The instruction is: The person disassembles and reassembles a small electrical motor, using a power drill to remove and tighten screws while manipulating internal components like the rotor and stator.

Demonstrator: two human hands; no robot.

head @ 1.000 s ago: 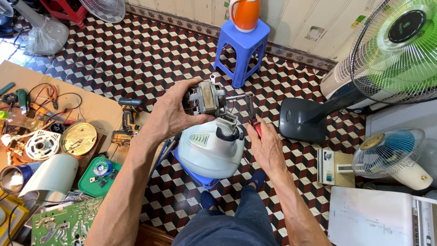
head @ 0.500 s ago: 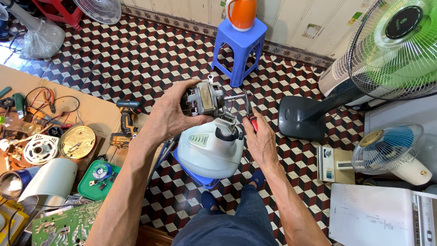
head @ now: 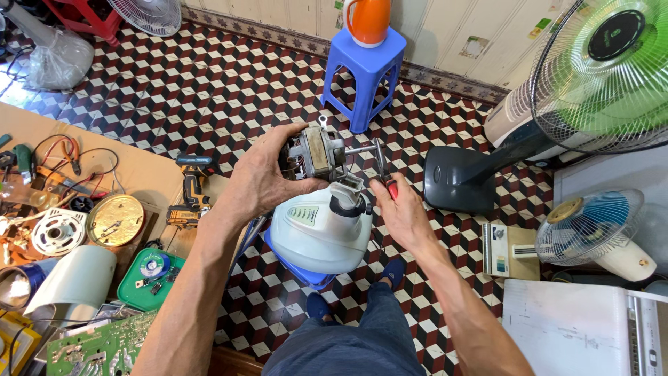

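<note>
I see a floor [head: 209, 90] tiled in a red, black and white cube pattern, meeting a pale panelled wall [head: 445, 28]. A blue plastic stool [head: 363, 69] stands in daylight near it.

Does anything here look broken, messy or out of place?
Yes. The left hand holds a bare fan motor, out of its white housing. Loose parts, wires and a bare circuit board litter the floor at left.

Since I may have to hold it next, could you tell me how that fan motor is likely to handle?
Probably heavy for its size: the motor shows a metal core and fills the left hand. Rigid, unlikely to flex. Its shaft sticks out sideways, so it may tip or roll if set down.
</note>
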